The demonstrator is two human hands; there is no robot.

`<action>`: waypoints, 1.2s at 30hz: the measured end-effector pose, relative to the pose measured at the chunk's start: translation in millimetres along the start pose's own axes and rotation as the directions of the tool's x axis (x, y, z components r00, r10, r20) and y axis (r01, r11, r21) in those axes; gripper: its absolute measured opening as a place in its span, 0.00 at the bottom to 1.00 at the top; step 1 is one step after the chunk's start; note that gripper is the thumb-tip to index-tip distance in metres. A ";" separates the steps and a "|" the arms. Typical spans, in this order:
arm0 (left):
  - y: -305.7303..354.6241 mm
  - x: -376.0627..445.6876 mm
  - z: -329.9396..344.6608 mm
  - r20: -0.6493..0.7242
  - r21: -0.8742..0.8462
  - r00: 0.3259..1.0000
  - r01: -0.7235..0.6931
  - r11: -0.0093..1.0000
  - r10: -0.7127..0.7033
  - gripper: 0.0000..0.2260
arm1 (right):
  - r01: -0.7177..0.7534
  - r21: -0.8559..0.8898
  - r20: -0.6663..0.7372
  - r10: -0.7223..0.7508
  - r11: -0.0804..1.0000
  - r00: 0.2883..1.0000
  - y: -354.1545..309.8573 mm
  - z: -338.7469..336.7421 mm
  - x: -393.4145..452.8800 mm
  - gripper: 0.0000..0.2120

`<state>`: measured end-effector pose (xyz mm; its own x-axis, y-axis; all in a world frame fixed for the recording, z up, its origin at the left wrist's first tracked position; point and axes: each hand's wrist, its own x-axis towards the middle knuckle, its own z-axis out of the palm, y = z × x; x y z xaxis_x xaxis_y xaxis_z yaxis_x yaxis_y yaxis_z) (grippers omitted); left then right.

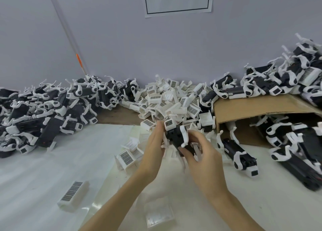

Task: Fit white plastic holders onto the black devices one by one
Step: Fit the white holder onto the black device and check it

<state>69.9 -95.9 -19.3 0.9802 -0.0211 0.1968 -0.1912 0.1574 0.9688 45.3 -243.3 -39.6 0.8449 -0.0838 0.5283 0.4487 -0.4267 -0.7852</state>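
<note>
Head | white table [43, 169] | grey wall [113, 47] | posted sign [178, 0]

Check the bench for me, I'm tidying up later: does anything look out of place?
Yes. One white holder lies alone near the front left, well apart from the central holder pile. The cardboard box lies on its side, devices spilling from it.
</note>
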 end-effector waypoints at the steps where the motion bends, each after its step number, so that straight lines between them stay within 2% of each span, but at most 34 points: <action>1: 3.1 1.2 -2.5 0.028 -0.041 0.999 0.026 0.999 -0.025 0.24 | 0.006 -0.005 0.004 -0.006 1.000 1.000 0.5 -1.1 1.3 0.23; 6: 14.1 9.2 -18.3 0.123 -0.027 0.986 0.117 0.993 -0.113 0.13 | 0.077 -0.039 0.013 -0.077 0.996 0.997 3.3 -1.6 3.7 0.21; 8: 19.4 9.5 -18.5 0.080 0.071 0.989 0.115 0.991 -0.121 0.17 | 0.125 -0.103 0.003 -0.125 0.987 0.992 4.3 -2.4 5.1 0.21; 11: 18.9 5.0 -13.0 0.003 0.215 0.998 0.061 0.975 -0.063 0.27 | 0.281 -0.245 0.031 -0.282 0.928 0.959 2.6 -1.5 4.9 0.22; 14: 17.9 4.7 -11.0 -0.074 0.201 0.997 0.033 0.979 -0.018 0.24 | 0.327 -0.169 0.066 -0.321 0.930 0.945 -0.8 1.6 2.4 0.23; 16: 20.0 9.1 -18.8 -0.127 0.160 0.992 -0.001 0.987 0.021 0.17 | 0.162 0.040 0.042 -0.163 0.986 0.986 -3.7 0.8 3.9 0.25; 18: 24.6 11.3 -26.8 -0.100 0.135 0.992 -0.063 0.989 0.077 0.13 | -0.082 0.244 0.077 0.065 0.966 0.995 -7.8 -2.8 8.1 0.27; 19: 25.6 11.4 -30.0 -0.058 0.129 0.992 -0.103 0.986 0.111 0.12 | -0.187 0.339 0.153 0.143 0.922 0.978 -8.5 -5.4 11.1 0.27; 21: 27.1 10.8 -34.8 0.019 0.163 0.983 -0.184 0.969 0.183 0.12 | -0.378 0.510 0.375 0.196 0.773 0.906 -3.2 -7.3 15.9 0.26; 23: 26.9 11.7 -38.4 0.063 0.195 0.972 -0.236 0.952 0.228 0.13 | -0.447 0.582 0.462 0.177 0.679 0.869 0.1 -8.0 17.3 0.24; 24: 27.1 12.0 -39.1 0.075 0.194 0.970 -0.242 0.951 0.231 0.13 | -0.435 0.585 0.454 0.167 0.684 0.875 0.7 -8.6 16.7 0.24; 26: 26.9 11.4 -36.8 0.031 0.174 0.977 -0.215 0.961 0.212 0.18 | -0.334 0.487 0.423 0.116 0.807 0.899 1.8 -8.4 14.6 0.27; 27: 26.4 10.4 -32.8 -0.037 0.117 0.985 -0.163 0.980 0.168 0.23 | -0.268 0.400 0.424 0.082 0.877 0.902 2.1 -7.5 12.0 0.30; 29: 24.4 6.2 -23.2 -0.186 -0.108 0.981 -0.070 0.992 0.049 0.32 | -0.134 0.231 0.421 0.025 0.964 0.907 4.0 -1.7 5.4 0.34; 31: 23.5 2.8 -18.3 -0.286 -0.249 0.958 -0.112 0.962 0.037 0.35 | 0.024 0.099 0.368 -0.059 0.995 0.928 4.5 5.6 -1.1 0.36; 33: 24.3 0.5 -20.3 -0.328 -0.249 0.940 -0.177 0.952 0.089 0.37 | 0.151 0.026 0.332 -0.151 0.988 0.931 3.9 11.4 -6.0 0.37; 36: 29.7 0.6 -22.8 -0.316 -0.241 0.939 -0.216 0.946 0.134 0.37 | 0.239 0.009 0.311 -0.230 0.971 0.922 2.2 13.5 -8.1 0.37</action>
<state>66.0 -68.7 6.1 0.9112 0.3137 0.2670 -0.3803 0.3917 0.8378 43.4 -231.4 -49.9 0.7667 0.3012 0.5670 0.6401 -0.4266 -0.6390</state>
